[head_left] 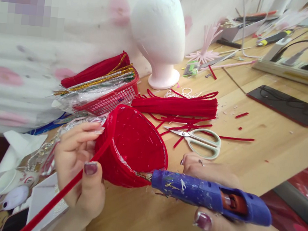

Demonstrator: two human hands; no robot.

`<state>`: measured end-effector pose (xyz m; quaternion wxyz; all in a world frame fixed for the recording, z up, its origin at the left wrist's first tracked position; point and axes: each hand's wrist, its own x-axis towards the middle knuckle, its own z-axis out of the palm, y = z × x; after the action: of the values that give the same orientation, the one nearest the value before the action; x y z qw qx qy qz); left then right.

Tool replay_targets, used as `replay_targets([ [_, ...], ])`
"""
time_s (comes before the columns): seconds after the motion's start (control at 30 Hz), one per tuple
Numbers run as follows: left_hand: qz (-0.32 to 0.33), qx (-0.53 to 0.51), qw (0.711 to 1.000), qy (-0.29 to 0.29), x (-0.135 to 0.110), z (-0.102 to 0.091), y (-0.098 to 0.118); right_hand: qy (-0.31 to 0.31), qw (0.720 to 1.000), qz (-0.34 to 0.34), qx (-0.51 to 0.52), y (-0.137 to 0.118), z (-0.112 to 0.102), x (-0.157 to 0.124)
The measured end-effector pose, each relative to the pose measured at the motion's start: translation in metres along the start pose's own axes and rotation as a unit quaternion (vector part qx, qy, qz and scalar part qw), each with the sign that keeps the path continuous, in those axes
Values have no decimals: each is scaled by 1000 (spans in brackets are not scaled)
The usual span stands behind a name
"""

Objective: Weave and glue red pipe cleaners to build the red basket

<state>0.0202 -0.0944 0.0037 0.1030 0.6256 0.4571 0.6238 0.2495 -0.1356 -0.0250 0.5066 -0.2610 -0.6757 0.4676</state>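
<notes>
My left hand [83, 167] grips a red fuzzy cup-shaped piece [141, 136] by its left side, tilted so its hollow faces me. A red pipe cleaner [56, 197] runs along the rim and trails past my left thumb to the lower left. In my right hand [214, 223] is a blue hot glue gun [187, 187], its metal nozzle at the near rim of the red piece. Whitish glue strands show along the rim and inside. Just beyond my right hand lie scissors [203, 140] with pale green handles.
Behind the red piece lie a bundle of red pipe cleaners [176, 105] and a red basket [112, 97] of more stems. A white foam head [162, 32] stands at the back. To the right are a phone [288, 103] and a power strip [294, 71]; a paper cup [8, 183] is at left.
</notes>
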Motion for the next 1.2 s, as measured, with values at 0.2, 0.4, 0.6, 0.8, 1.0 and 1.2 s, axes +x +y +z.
replay_targets([
  [0.2, 29, 27, 999, -16, 5, -12, -11, -6, 1000, 23, 14, -4, 2, 0],
  [0.4, 71, 27, 997, 25, 12, -13, -21, -6, 999, 32, 10, 3, 1, -8],
  [0.6, 90, 54, 994, 3, 14, -17, -25, -2, 998, 54, -34, 6, -2, -18],
  [0.8, 32, 11, 998, 56, 13, -2, -11, -1, 996, 57, -69, 9, -4, -25],
  [1.0, -22, -11, 996, 85, 6, 9, 0, 16, 994, 37, -99, 6, -2, -28],
  [1.2, -23, 7, 997, 71, 5, 7, 1, 25, 959, -67, -273, 10, 2, -36],
])
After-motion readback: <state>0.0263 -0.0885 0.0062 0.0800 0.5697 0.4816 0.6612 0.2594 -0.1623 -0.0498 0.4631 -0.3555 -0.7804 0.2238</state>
